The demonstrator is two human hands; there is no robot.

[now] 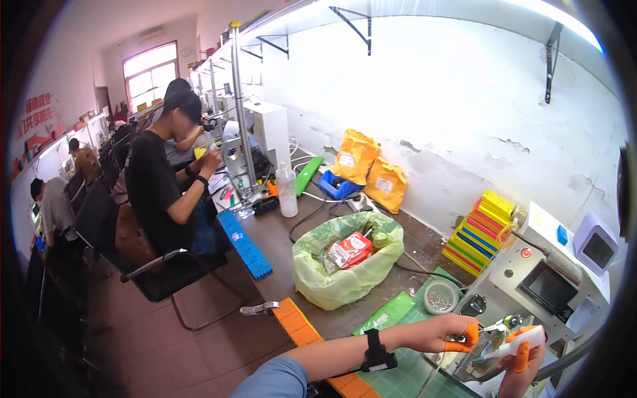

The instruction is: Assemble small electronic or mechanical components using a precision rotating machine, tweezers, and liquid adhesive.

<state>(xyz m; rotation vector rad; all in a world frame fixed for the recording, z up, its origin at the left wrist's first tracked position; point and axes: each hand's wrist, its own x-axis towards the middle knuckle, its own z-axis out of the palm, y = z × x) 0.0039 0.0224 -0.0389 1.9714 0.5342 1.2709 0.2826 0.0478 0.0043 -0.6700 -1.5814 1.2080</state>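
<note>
My left hand reaches in from the lower edge, with orange finger cots on thumb and forefinger. Its fingers are curled in a pinch beside the metal parts of a bench machine, and whatever is between them is too small to make out. My right hand, also in orange finger cots, grips a white handheld object with a narrow end pointing toward the left hand. Its exact kind does not show. Beyond the left hand sits a round dish of small pale pieces on the green cutting mat.
A bin-bag-lined container holds a red-and-white packet. Yellow pouches, a blue bin, a clear bottle and stacked coloured trays stand behind. Orange strips edge the bench. A co-worker sits at left.
</note>
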